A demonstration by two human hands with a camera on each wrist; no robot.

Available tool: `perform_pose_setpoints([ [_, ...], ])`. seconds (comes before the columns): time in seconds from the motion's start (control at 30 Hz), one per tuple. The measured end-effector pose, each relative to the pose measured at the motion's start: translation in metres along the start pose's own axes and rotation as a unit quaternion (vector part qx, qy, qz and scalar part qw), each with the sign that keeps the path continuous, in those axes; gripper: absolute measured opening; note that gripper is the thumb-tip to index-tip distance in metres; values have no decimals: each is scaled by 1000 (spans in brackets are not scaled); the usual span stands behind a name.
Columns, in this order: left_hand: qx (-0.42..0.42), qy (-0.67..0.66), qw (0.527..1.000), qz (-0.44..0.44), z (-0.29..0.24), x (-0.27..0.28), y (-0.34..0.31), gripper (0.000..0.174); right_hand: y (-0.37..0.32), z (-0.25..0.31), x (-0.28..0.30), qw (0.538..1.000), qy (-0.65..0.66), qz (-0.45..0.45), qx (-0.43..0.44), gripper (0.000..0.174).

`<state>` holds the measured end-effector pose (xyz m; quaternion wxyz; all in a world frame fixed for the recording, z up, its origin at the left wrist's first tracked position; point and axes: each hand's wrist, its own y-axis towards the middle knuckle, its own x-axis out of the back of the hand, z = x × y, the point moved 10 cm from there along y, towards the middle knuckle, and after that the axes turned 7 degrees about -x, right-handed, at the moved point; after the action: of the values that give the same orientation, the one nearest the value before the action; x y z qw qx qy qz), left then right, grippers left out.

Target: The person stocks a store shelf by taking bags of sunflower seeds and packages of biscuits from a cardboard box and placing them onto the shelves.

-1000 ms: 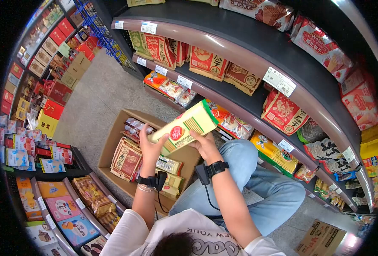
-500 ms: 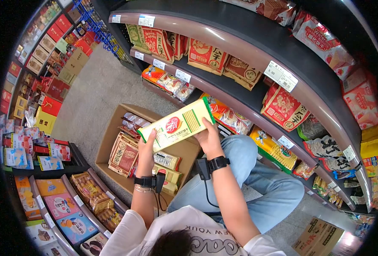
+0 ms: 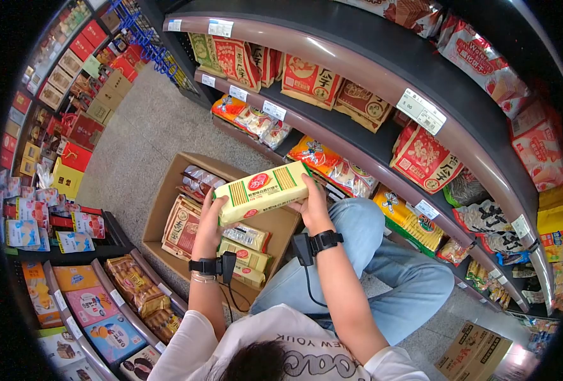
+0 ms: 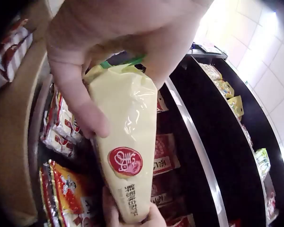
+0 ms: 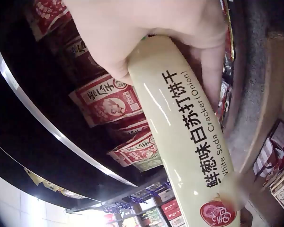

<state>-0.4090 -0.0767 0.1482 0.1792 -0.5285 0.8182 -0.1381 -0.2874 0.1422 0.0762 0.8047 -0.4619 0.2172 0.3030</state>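
Observation:
A long pale-yellow pack of soda crackers (image 3: 260, 192) with green ends and a red oval logo is held between both hands, above an open cardboard box (image 3: 283, 232). My left hand (image 3: 209, 222) grips its left end, thumb along one face, fingers round the other side. At its right end, my right hand (image 3: 314, 204) grips with thumb and fingers on opposite sides. The right wrist view shows the printed narrow side of the pack (image 5: 180, 113), reading White Soda Cracker (Onion). Similar yellow packs (image 3: 246, 256) lie in the box beneath.
Red-and-tan paper bags (image 3: 184, 230) stand in the box's left part. Shelves with melon seed bags (image 3: 310, 81) and orange snack packs (image 3: 319, 155) rise ahead and to the right. A low display of biscuits (image 3: 135, 289) is at left. Crossed legs in jeans (image 3: 357, 238) are beside the box.
The cracker pack has come down and turned more level, then rolled so its narrow printed side faces up toward the head view. The left hand has shifted to the pack's left end.

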Motion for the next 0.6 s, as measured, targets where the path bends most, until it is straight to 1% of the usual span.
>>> perform_pose_setpoints([
  [0.03, 7, -1, 1000, 1, 6, 4, 3, 74, 5, -5, 6, 1000, -4, -13, -8, 63],
  [0.17, 23, -1, 1000, 5, 15, 8, 7, 73, -2, 0, -2, 1000, -16, 2, -6, 62],
  [0.33, 22, 5, 1000, 0, 14, 9, 5, 67, -1, -1, -3, 1000, -23, 10, -4, 60],
  [0.47, 27, 18, 999, -11, 9, 5, 1, 62, -3, 1, -3, 999, -41, -3, 2, 58],
  [0.57, -13, -30, 999, -15, 2, 0, -1, 61, -5, 4, 0, 996, -86, -27, 8, 59],
  [0.6, -21, -45, 999, 2, 7, 3, 4, 60, -11, 7, -4, 994, -104, -30, 8, 61],
])
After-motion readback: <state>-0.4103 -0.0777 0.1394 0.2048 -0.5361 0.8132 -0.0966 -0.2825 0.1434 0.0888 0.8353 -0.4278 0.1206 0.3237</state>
